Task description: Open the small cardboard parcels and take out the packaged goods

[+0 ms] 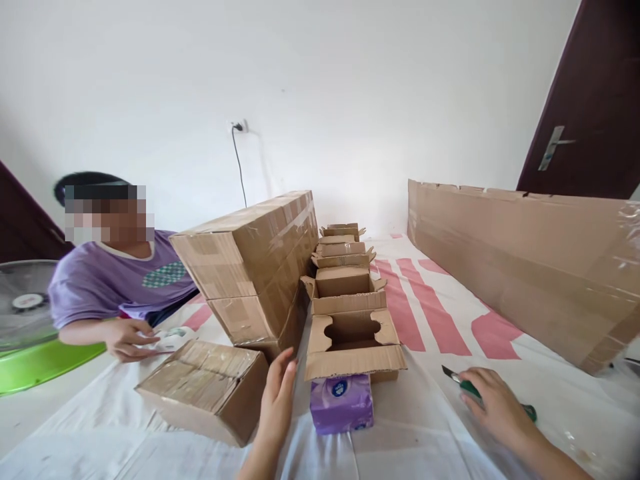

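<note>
My right hand [495, 403] is closed over a green utility knife [470, 388], its dark blade pointing left above the white cloth. My left hand [279, 393] has its fingers stretched out and holds nothing. It is beside the right side of a taped cardboard box [203, 387]; whether it touches the box I cannot tell. Between my hands sits a purple tissue pack [341, 405], just in front of an open cardboard box [356, 363] with its flaps up. Several more open boxes [345, 285] stand in a row behind it.
Taped boxes [260, 267] form a stacked wall left of the row. A long cardboard panel [520, 267] stands at the right. At the left, a person in a purple shirt [117, 277] has a hand [131, 339] on a small white item [173, 339]. Beyond is a green-based fan [50, 363].
</note>
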A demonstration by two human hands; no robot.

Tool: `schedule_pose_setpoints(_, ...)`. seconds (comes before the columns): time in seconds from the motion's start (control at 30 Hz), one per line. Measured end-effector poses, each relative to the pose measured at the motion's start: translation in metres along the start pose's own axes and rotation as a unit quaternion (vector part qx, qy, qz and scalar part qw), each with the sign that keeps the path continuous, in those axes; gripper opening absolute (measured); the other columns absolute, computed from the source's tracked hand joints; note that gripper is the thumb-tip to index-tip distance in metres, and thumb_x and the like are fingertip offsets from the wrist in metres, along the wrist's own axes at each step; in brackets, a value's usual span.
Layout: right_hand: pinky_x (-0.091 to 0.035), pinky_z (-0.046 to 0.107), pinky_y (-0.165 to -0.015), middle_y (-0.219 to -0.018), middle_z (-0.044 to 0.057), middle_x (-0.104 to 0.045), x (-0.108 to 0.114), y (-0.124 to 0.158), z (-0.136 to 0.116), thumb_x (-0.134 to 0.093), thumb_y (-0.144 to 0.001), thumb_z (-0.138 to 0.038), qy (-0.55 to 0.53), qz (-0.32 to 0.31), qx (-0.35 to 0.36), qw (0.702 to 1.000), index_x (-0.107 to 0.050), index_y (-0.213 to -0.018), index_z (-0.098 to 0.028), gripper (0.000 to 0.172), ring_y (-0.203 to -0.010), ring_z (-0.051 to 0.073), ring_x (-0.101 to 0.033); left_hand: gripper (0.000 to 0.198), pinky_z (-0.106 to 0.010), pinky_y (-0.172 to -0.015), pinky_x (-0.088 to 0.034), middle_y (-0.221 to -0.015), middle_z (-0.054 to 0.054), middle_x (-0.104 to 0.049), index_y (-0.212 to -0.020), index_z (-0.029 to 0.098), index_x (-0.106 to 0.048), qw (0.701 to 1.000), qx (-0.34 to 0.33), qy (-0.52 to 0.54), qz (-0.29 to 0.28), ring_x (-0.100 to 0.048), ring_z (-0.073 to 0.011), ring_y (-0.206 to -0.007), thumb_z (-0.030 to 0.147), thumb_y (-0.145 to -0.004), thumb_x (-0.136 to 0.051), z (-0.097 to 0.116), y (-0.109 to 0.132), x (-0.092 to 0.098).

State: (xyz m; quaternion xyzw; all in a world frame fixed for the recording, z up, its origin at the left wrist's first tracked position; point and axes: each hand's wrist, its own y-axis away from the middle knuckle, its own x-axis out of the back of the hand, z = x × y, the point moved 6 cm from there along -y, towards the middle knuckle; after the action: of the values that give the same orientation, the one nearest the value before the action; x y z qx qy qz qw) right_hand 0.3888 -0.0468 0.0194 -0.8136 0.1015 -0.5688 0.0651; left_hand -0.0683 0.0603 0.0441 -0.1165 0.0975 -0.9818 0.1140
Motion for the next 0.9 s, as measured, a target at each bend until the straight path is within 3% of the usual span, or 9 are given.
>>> schedule_pose_setpoints(0.1,-0.046,0.045,-0.103,-0.124,0.014,-0.065,-0.011,0.001,-0.044,-0.051,-0.087,-0.036,-0.109,-0.037,0.044,0.992,-0.065,-0.118,-0.020,0.038,-0.118,0.030,-0.059,0.059,-0.053,-0.110,-0.040,-0.133,-0.013,-0.061,-0.122,0.020,-0.059,0.995,0.079,0.053,0.035,-0.054,-0.0337,-0.128,0.066,-0.085,-0.049,-0.041,0.039,0.002)
schedule_pose_setpoints(0.17,-0.044,0.045,-0.106,-0.132,0.014,-0.061,-0.027,0.002,-0.079,-0.054,-0.086,-0.037,-0.179,-0.085,0.069,0.978,-0.059,-0.128,-0.020,0.045,-0.123,0.029,-0.056,0.057,-0.051,-0.115,-0.034,-0.140,-0.011,-0.057,-0.127,0.022,-0.058,0.994,0.090,0.058,-0.006,-0.047,-0.0320,-0.136,0.062,-0.088,-0.048,-0.056,0.063,-0.017)
schedule_pose_setpoints(0.27,-0.041,0.047,-0.110,-0.146,0.017,-0.049,-0.057,0.003,-0.127,-0.061,-0.083,-0.038,-0.273,-0.138,0.113,0.945,-0.039,-0.147,-0.017,0.071,-0.132,0.030,-0.049,0.063,-0.050,-0.118,-0.029,-0.147,-0.012,-0.051,-0.136,0.021,-0.051,0.998,0.029,0.045,-0.036,-0.040,-0.0324,-0.140,0.060,-0.087,-0.052,-0.055,0.091,-0.050)
schedule_pose_setpoints(0.37,-0.038,0.052,-0.112,-0.152,0.020,-0.040,-0.069,-0.005,-0.156,-0.066,-0.081,-0.040,-0.317,-0.070,0.133,0.936,-0.022,-0.153,-0.016,0.088,-0.138,0.034,-0.041,0.071,-0.049,-0.118,-0.029,-0.149,-0.016,-0.046,-0.143,0.018,-0.042,0.995,-0.081,0.012,-0.053,-0.037,-0.0331,-0.142,0.058,-0.085,-0.057,-0.034,0.102,-0.073)
schedule_pose_setpoints(0.5,-0.045,0.054,-0.105,-0.140,0.016,-0.053,-0.051,-0.031,-0.171,-0.053,-0.089,-0.033,-0.291,0.045,0.110,0.949,-0.031,-0.149,-0.022,0.065,-0.129,0.034,-0.051,0.063,-0.050,-0.116,-0.031,-0.148,-0.016,-0.046,-0.143,0.020,-0.040,0.991,-0.116,-0.026,-0.059,-0.039,-0.0316,-0.140,0.051,-0.090,-0.053,-0.001,0.075,-0.079)
schedule_pose_setpoints(0.67,-0.044,0.052,-0.107,-0.138,0.014,-0.054,-0.022,-0.061,-0.186,-0.049,-0.092,-0.031,-0.276,0.103,0.129,0.947,-0.036,-0.144,-0.021,0.055,-0.129,0.032,-0.051,0.057,-0.052,-0.113,-0.032,-0.139,-0.016,-0.050,-0.137,0.019,-0.045,0.987,-0.157,-0.027,-0.006,-0.044,-0.0319,-0.133,0.051,-0.091,-0.052,0.032,0.034,-0.076)
schedule_pose_setpoints(0.77,-0.046,0.048,-0.105,-0.138,0.015,-0.054,-0.031,-0.059,-0.180,-0.050,-0.092,-0.033,-0.296,0.082,0.126,0.943,-0.036,-0.142,-0.020,0.054,-0.127,0.030,-0.053,0.055,-0.051,-0.111,-0.035,-0.135,-0.016,-0.051,-0.135,0.019,-0.045,0.986,-0.169,-0.003,-0.003,-0.047,-0.0315,-0.129,0.050,-0.091,-0.053,0.020,0.038,-0.078)
schedule_pose_setpoints(0.9,-0.048,0.046,-0.103,-0.135,0.017,-0.056,-0.068,-0.040,-0.165,-0.060,-0.082,-0.028,-0.324,0.007,0.106,0.940,-0.035,-0.139,-0.018,0.063,-0.122,0.030,-0.058,0.061,-0.049,-0.106,-0.042,-0.131,-0.017,-0.053,-0.131,0.017,-0.045,0.991,-0.125,0.035,-0.009,-0.052,-0.0326,-0.124,0.057,-0.087,-0.055,-0.014,0.052,-0.078)
